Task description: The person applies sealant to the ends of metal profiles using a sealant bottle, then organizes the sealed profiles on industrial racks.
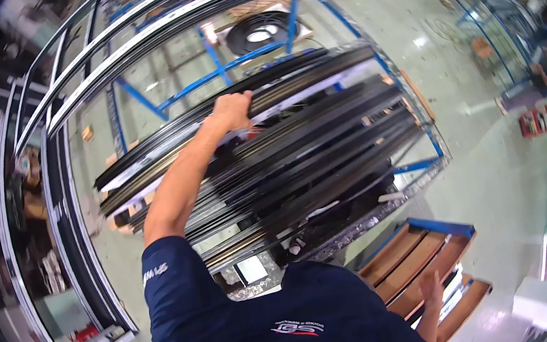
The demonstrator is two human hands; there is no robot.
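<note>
My left hand (232, 111) reaches forward across the workbench, its fingers closed over the edge of a long dark metal profile (310, 85). More long black profiles (310, 131) lie side by side on the bench, blurred in places. Low at my right side hangs my right hand (432, 291), in front of brown wooden trays (409, 264). Its fingers look stretched out, with nothing visible in them.
Blue metal frames (195, 84) stand beyond the profiles, with a black coil (261, 33) among them. Long white-edged frames (130, 47) run along the back and left. A red crate (536, 121) sits on the floor at right, near another person (545, 66).
</note>
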